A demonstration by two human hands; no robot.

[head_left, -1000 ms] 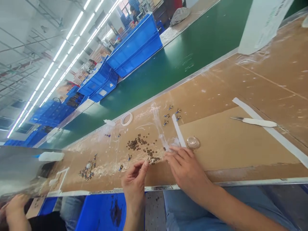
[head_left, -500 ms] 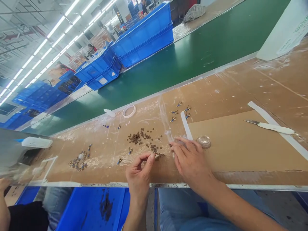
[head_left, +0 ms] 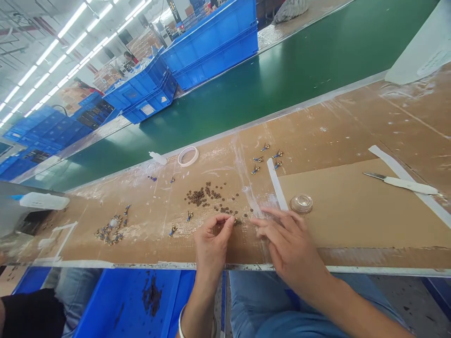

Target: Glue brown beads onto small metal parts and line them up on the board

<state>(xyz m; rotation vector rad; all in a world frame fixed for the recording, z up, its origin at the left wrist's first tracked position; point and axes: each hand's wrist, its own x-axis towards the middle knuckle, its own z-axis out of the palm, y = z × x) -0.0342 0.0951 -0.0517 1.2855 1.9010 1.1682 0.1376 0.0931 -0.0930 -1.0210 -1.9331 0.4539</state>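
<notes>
My left hand point(head_left: 213, 239) is closed in a pinch of thumb and forefinger at the near edge of the scattered small brown discs point(head_left: 199, 196). Whatever sits at its fingertips is too small to make out. To its right my right hand point(head_left: 291, 237) is held low over the cardboard-covered table, palm down. Its fingers are stretched out and apart, with nothing seen in them. Two tiny blue-and-gold figurines, one of them a figurine point(head_left: 172, 231) left of my left hand, lie close by. A round clear lidded dish point(head_left: 301, 203) rests just beyond my right hand.
Several figurines point(head_left: 259, 159) lie farther back, and a cluster of figurines point(head_left: 111, 230) lies at left. A tape roll point(head_left: 188, 157), a small white bottle point(head_left: 158, 158) and a white-handled knife point(head_left: 401, 182) are on the table. Behind runs a green conveyor belt point(head_left: 310, 70) with blue crates point(head_left: 211, 47) beyond.
The view has shifted a little. My right hand's fingers have straightened and spread beside the discs. My left hand keeps its pinch, a little farther right, and a few discs near my hands lie differently.
</notes>
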